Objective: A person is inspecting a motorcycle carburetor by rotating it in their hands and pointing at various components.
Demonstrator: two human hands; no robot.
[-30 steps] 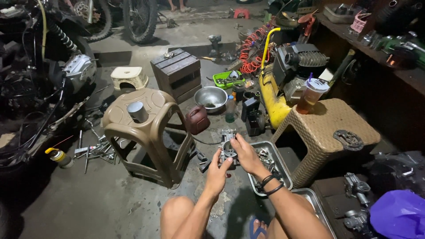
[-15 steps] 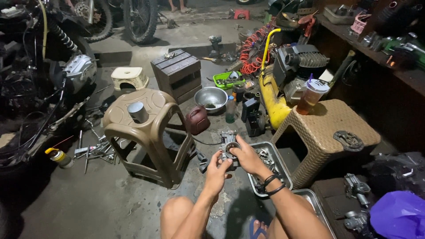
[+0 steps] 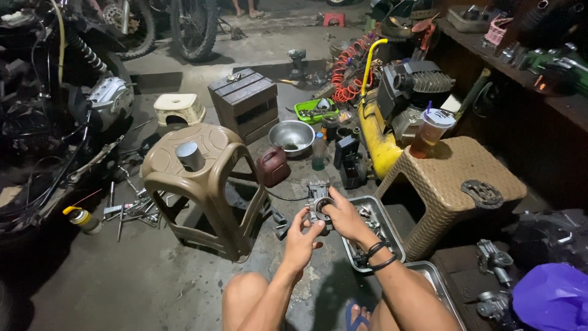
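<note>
Carburetor (image 3: pixel 318 202), a small grey metal unit, sat between both hands above the concrete floor (image 3: pixel 153 282), just in front of the person's bare knees, in the head-camera view. The left hand (image 3: pixel 301 242) cupped it from below, its grip pinching the lower body with thumb and fingers pressed together on the metal. The right hand (image 3: pixel 344 219), black bands at the wrist, closed over the top and the round opening, its grip likewise pinching the part.

Doing this well would likely mean keeping the unit level over the metal tray (image 3: pixel 392 236) so any loose piece fell into it, not onto the floor, and letting one hand steady while the other worked.

That rectangular tray lay on the floor just beside the right wrist and held small metal parts, too small to identify. A second tray (image 3: pixel 436 283) showed partly behind the forearm; its contents were hidden. A steel bowl (image 3: pixel 292 135) farther off held something small and dark. A plastic cup (image 3: pixel 429 132) with lid and straw, holding brownish drink, stood on the woven stool (image 3: pixel 453 178). A grey can (image 3: pixel 190 156) stood on the brown plastic stool (image 3: pixel 202 184), with a dark red jug (image 3: pixel 273 165) near it.
</note>
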